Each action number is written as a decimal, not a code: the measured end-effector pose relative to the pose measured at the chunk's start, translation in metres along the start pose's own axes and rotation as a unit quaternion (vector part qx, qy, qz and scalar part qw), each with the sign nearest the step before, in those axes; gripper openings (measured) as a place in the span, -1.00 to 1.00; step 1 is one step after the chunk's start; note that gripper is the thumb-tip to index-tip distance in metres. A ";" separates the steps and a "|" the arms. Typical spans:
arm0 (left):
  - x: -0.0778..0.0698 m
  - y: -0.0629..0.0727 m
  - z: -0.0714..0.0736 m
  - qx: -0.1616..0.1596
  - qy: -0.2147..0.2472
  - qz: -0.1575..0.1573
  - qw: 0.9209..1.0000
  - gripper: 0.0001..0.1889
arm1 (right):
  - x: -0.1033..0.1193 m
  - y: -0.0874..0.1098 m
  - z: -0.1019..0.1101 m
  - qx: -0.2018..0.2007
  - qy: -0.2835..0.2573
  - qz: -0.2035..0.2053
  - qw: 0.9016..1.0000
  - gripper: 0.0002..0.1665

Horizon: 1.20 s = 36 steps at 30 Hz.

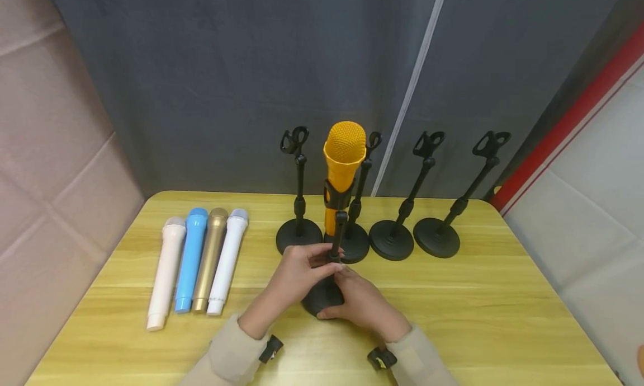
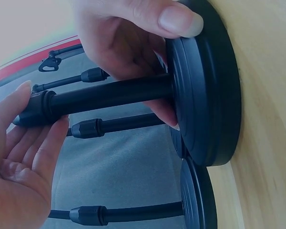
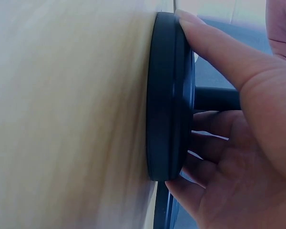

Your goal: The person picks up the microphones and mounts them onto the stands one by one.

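A yellow microphone (image 1: 344,151) sits upright in the clip (image 1: 338,196) of a black desktop microphone stand. My left hand (image 1: 297,273) holds this stand by the collar (image 2: 37,109) partway up its pole, thumb and fingers on either side. Lower down, my right hand (image 1: 363,303) grips the round base (image 2: 207,90), its thumb over the near edge and its fingers around the far side. The base's underside is right at the tabletop in the right wrist view. Part of the pole is hidden behind my left fingers in the head view.
Behind stand several more black microphone stands (image 1: 392,240) in a row, their clips holding nothing. To the left lie a pale pink microphone (image 1: 166,274), a blue one (image 1: 191,257), a gold one (image 1: 210,260) and a white one (image 1: 228,263). A grey curtain (image 1: 226,95) backs the wooden table (image 1: 478,330).
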<state>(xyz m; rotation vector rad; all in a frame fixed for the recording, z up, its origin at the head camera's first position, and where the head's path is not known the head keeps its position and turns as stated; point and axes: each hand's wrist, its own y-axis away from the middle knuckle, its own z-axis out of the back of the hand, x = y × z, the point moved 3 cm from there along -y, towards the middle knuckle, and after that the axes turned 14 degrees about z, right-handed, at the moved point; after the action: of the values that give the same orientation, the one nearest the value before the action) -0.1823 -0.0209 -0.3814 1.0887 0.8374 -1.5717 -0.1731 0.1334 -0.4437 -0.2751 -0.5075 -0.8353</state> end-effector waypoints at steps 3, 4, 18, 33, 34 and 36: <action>0.000 0.000 0.000 -0.004 -0.003 -0.004 1.000 -0.58 | 0.000 0.000 0.000 -0.001 0.001 0.000 1.000 0.19; 0.000 0.000 0.000 -0.005 -0.003 -0.006 1.000 -0.59 | 0.000 0.001 -0.001 -0.001 0.001 0.000 1.000 0.19; -0.002 0.000 0.000 -0.010 -0.009 -0.011 1.000 -0.59 | 0.001 0.000 0.001 -0.004 -0.003 0.000 1.000 0.17; -0.002 0.000 0.000 -0.011 -0.008 -0.016 1.000 -0.62 | 0.001 0.000 0.001 -0.004 0.001 0.006 1.000 0.16; -0.002 0.000 0.000 -0.011 -0.008 -0.016 1.000 -0.62 | 0.001 0.000 0.001 -0.004 0.001 0.006 1.000 0.16; -0.002 0.000 -0.001 -0.012 -0.009 -0.016 1.000 -0.63 | 0.001 0.000 0.001 -0.005 -0.001 0.006 1.000 0.16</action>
<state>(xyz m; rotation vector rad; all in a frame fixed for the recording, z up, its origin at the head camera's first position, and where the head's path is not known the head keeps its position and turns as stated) -0.1819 -0.0197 -0.3802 1.0474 0.8624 -1.5924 -0.1726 0.1329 -0.4423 -0.2865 -0.5029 -0.8270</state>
